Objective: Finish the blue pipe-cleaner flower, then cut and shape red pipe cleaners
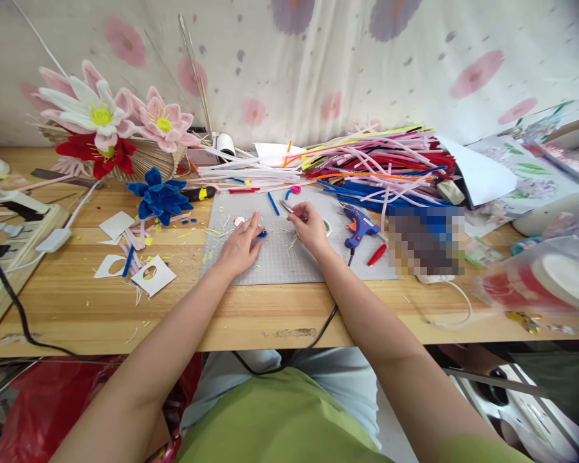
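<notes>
My left hand (240, 244) lies on the grey cutting mat (289, 263), its fingertips pressing a short blue pipe-cleaner piece (262, 233). My right hand (310, 225) rests on the mat just to the right and grips small metal scissors (286, 206) whose tips point up and left. A white tape roll (327, 226) sits half hidden behind my right hand. Loose blue pieces (273, 203) and a pink curl (294, 190) lie on the mat beyond both hands.
A blue glue gun (359, 225) and a red piece (377, 254) lie right of my hand. A big heap of coloured pipe cleaners (381, 164) fills the back. A blue flower (160, 196), pink flowers (101, 116) and white card cut-outs (153, 275) sit left.
</notes>
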Motion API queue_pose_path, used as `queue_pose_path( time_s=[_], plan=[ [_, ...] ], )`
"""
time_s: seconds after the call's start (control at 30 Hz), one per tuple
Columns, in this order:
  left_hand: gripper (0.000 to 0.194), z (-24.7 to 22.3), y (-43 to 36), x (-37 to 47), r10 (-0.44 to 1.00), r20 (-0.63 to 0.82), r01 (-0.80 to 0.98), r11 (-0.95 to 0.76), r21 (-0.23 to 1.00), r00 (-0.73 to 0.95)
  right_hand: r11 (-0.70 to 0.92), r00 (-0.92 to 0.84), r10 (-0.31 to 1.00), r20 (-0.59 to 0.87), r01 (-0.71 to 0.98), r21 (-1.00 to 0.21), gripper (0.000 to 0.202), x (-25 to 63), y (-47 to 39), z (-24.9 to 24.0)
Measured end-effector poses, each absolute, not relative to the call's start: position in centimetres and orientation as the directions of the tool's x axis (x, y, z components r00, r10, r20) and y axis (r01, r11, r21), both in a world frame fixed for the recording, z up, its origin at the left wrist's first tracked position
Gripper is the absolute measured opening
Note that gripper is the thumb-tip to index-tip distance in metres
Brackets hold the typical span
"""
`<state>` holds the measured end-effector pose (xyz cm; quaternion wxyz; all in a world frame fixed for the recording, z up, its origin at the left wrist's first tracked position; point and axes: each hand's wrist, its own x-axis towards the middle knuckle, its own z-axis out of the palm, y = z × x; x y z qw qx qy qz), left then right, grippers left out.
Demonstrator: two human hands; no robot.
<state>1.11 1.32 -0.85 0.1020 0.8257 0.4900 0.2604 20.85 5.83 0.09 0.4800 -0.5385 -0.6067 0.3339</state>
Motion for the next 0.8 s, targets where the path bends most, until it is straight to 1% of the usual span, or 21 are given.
queue_pose_path(
  time_s=[0.1,0.17,0.3,0.37,0.43,0.53,0.63,0.8],
  plan=[
    [0.086,-0.7,1.3,1.1,0.874,0.316,0.75,-0.482,0.454,0.37,0.239,-0.052,0.97,0.236,0.351,-0.906,0.014,19.5,5.1,0.2],
    [0.087,-0.6,1.2,1.1,0.885,0.306,0.741,-0.462,0.488,0.35,0.269,-0.091,0.963,0.254,0.404,-0.874,0.012,18.7,4.7,0.2],
    [0.089,-0.6,1.1,1.1,0.906,0.304,0.702,-0.421,0.574,0.294,0.323,-0.14,0.945,0.296,0.549,-0.771,0.009,17.7,4.1,0.2],
    [0.088,-0.6,1.1,1.1,0.909,0.319,0.688,-0.413,0.596,0.269,0.356,-0.173,0.932,0.317,0.597,-0.719,0.008,17.5,4.0,0.0],
    [0.087,-0.6,1.0,1.0,0.904,0.346,0.688,-0.417,0.594,0.25,0.384,-0.201,0.92,0.336,0.635,-0.67,0.008,17.5,4.0,-0.2],
    [0.084,-0.5,1.0,1.0,0.887,0.398,0.705,-0.435,0.559,0.232,0.394,-0.215,0.913,0.346,0.679,-0.619,0.008,17.4,3.9,-0.4],
    [0.081,-0.3,0.9,1.0,0.873,0.427,0.725,-0.45,0.521,0.235,0.397,-0.22,0.911,0.349,0.699,-0.595,0.008,17.3,3.8,-0.4],
    [0.085,-0.1,0.9,1.0,0.863,0.424,0.746,-0.47,0.472,0.276,0.417,-0.245,0.901,0.359,0.715,-0.561,0.008,17.1,3.8,-0.4]
  ],
)
